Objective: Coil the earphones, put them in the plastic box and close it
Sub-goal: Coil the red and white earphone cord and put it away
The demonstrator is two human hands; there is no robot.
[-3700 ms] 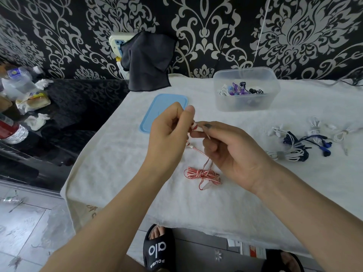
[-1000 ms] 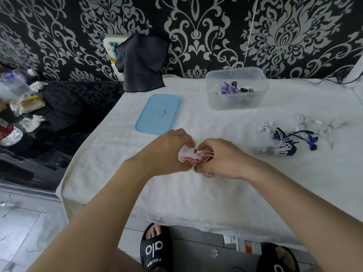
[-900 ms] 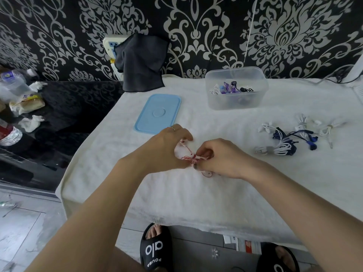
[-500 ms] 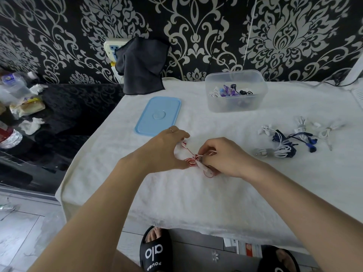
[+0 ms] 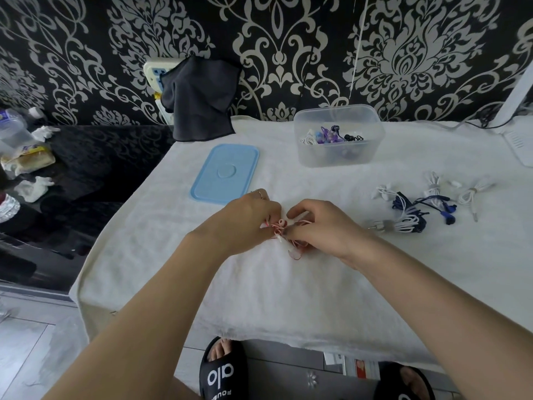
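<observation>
fingers (image 5: pixel 291 231) pinching red earphones (image 5: pixel 294 243), both hands

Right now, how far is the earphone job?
Done: some coiled earphones lie in the open plastic box. In hand: left hand and right hand hold the red earphones. Left: boxing these, the loose earphones, fitting the blue lid.

You have two hands, the left hand (image 5: pixel 245 220) and right hand (image 5: pixel 323 226), on one red earphone set (image 5: pixel 288 235). One plastic box (image 5: pixel 337 157) and one blue lid (image 5: pixel 225 174) sit toward the table's (image 5: pixel 288 298) far edge. The tangle of loose earphones (image 5: pixel 418 206) near the right edge can't be counted. One dark cloth (image 5: pixel 202 99) hangs at the far left corner.
</observation>
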